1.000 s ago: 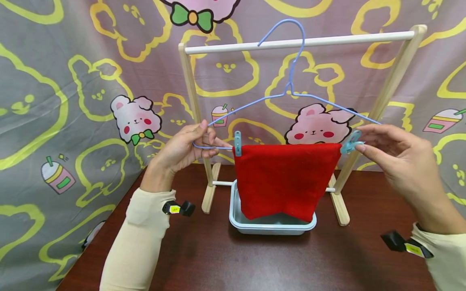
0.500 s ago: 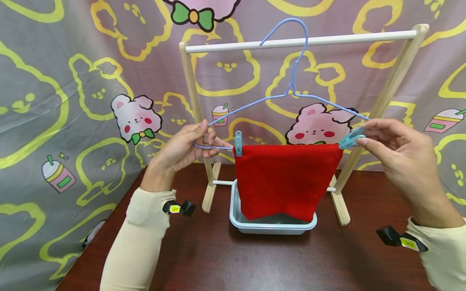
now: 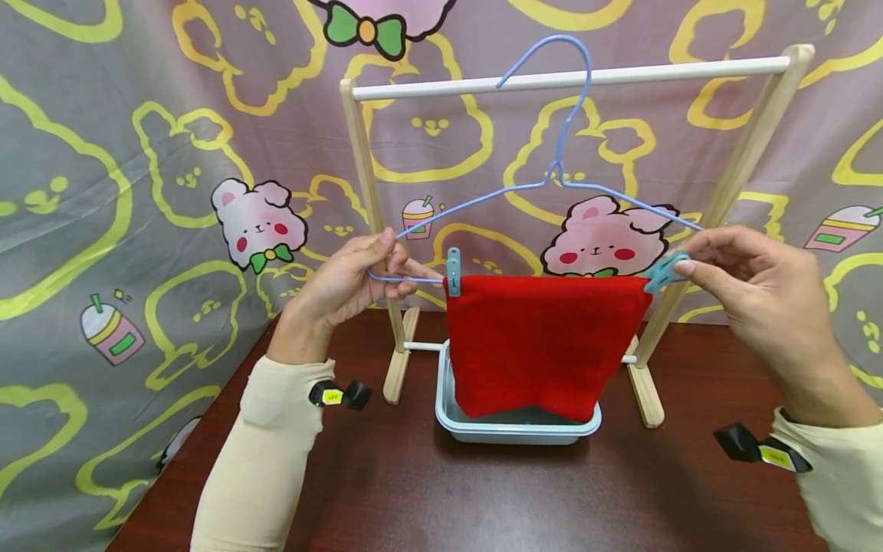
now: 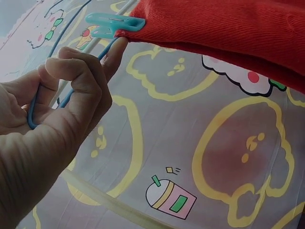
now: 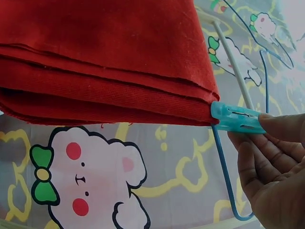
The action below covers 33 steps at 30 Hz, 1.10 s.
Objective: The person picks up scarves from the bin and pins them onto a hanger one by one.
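A folded red cloth (image 3: 545, 337) hangs over the lower bar of a blue wire hanger (image 3: 530, 186). At its left corner sits an upright teal clothespin (image 3: 453, 272), also seen in the left wrist view. My left hand (image 3: 375, 268) grips the hanger's left corner, the wire running between thumb and fingers. Between thumb and fingers, my right hand (image 3: 762, 307) pinches a second teal clothespin (image 5: 238, 118), whose jaws overlap the cloth's right corner. In the right wrist view, the cloth's folded layers show beside that clothespin, and the hanger's bent right end passes below it.
Behind the hanger stands a wooden rack with a white top rail (image 3: 676, 74); the hook overlaps this rail in the head view. Below the cloth, a pale blue basin (image 3: 517, 431) rests on the dark brown table (image 3: 483, 498). A patterned curtain (image 3: 165, 322) covers the back and left.
My right hand has moved slightly left, bringing its clothespin farther over the cloth's right corner. The hanger's hook has tilted a little to the right. My left hand has stayed nearly still.
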Tool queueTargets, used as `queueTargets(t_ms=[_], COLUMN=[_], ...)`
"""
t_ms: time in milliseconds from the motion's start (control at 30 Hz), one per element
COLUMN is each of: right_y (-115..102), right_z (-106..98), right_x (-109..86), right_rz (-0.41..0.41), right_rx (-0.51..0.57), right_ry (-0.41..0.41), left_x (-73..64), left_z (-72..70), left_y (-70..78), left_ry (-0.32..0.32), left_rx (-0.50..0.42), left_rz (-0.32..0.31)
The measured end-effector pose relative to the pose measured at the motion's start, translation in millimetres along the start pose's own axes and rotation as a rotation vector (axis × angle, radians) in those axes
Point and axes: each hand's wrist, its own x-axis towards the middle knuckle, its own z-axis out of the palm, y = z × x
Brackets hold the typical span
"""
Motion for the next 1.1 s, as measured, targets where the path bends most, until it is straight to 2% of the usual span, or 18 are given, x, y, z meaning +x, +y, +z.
queueTargets(t_ms=[300,500,733,1100], right_y=[1.8,5.3,9.7,14.7], right_z=[3.7,5.1,3.4,3.6], right_x=[-1.6,-2.7,-3.3,-4.6], right_rz=[0.012,0.003,-0.051,-0.042], right_rx=[-0.085,-0.132,-0.147,-0.105], right_ry=[-0.006,-0.077,-0.176,-0.219], left_x=[-0.7,-0.3,-1.1,-1.0], left_z=[2.1,1.8,1.0,0.0], left_y=[-1.7,-4.1,-3.1,-4.5], left_ry=[0.001,0.01,0.0,-0.015], left_rx=[-0.015,-0.028,-0.025,-0.026], left_rz=[0.002,-0.008,0.003,0.0])
